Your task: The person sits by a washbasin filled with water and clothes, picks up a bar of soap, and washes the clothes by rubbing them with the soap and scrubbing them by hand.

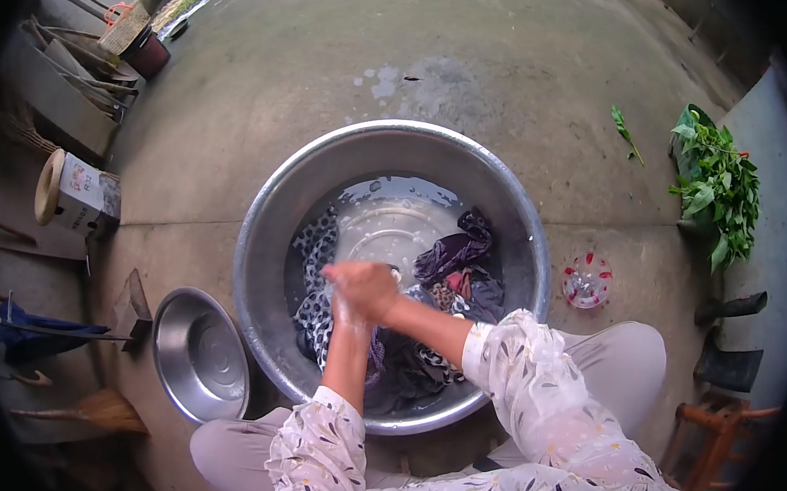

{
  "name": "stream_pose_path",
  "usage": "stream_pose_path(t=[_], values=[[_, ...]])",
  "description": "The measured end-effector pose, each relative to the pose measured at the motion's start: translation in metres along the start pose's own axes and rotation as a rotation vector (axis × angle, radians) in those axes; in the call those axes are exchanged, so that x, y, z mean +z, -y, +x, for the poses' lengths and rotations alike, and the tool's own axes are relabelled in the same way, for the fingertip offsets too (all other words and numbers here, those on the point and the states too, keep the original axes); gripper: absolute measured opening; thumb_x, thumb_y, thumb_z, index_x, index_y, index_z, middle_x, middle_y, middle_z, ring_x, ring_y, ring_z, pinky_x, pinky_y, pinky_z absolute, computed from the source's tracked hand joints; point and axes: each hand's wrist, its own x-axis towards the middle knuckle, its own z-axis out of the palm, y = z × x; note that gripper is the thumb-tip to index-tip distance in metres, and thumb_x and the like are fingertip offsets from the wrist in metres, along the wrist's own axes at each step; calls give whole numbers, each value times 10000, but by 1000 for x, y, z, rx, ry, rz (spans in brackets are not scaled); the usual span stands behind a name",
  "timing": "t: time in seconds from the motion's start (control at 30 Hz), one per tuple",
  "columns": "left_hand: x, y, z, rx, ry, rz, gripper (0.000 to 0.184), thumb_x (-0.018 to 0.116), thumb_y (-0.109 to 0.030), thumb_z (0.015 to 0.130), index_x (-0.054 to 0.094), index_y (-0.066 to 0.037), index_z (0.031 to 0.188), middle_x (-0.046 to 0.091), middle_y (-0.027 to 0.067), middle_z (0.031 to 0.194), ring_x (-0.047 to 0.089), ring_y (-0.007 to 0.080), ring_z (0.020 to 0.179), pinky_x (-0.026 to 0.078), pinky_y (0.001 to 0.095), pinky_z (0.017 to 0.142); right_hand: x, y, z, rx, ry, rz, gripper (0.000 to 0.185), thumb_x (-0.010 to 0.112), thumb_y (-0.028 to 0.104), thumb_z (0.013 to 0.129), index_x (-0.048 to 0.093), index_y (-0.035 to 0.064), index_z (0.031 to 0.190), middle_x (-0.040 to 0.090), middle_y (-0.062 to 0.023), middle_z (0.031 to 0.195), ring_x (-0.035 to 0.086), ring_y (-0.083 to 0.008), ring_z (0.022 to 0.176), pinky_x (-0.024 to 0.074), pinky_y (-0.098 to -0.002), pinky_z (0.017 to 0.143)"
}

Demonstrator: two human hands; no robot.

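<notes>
A large metal basin (276, 160) stands on the floor, with shallow water and wet clothes in it. Over the basin my right hand (365, 289) lies across my left hand (349, 312), and the two touch. The right hand covers most of the left hand's fingers, and whether anything is between them is hidden. Whitish suds show on the left wrist. Spotted cloth (315, 318) lies on the basin's left side, dark purple cloth (457, 250) on its right side. More dark cloth is bunched below my hands.
A smaller metal basin (203, 355) is at the left. A clear red-patterned bowl (586, 280) sits at the right, beyond it leafy greens (722, 182). Along the left wall are a box (82, 196) and a broom (113, 410); a wooden chair (717, 441) is at the lower right.
</notes>
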Motion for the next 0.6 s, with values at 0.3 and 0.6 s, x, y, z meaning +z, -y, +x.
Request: stream_pose_path(t=[0.3,0.6], values=[[-59,22,24,57,241,-68,323,504,-306,944,599,-26,1073,634,68,944,634,189,822,517,315,738,-7,43,-22,-73,48,82,267,511,254,895,608,100,700,598,-118,655,616,-293,594,495,-390,546],[68,-21,-28,-229,-95,304,401,585,-313,903,560,20,1125,632,119,1038,636,229,906,516,371,820,-13,-71,11,394,71,28,255,571,320,890,633,95,785,636,-80,726,639,-218,670,493,-340,581]])
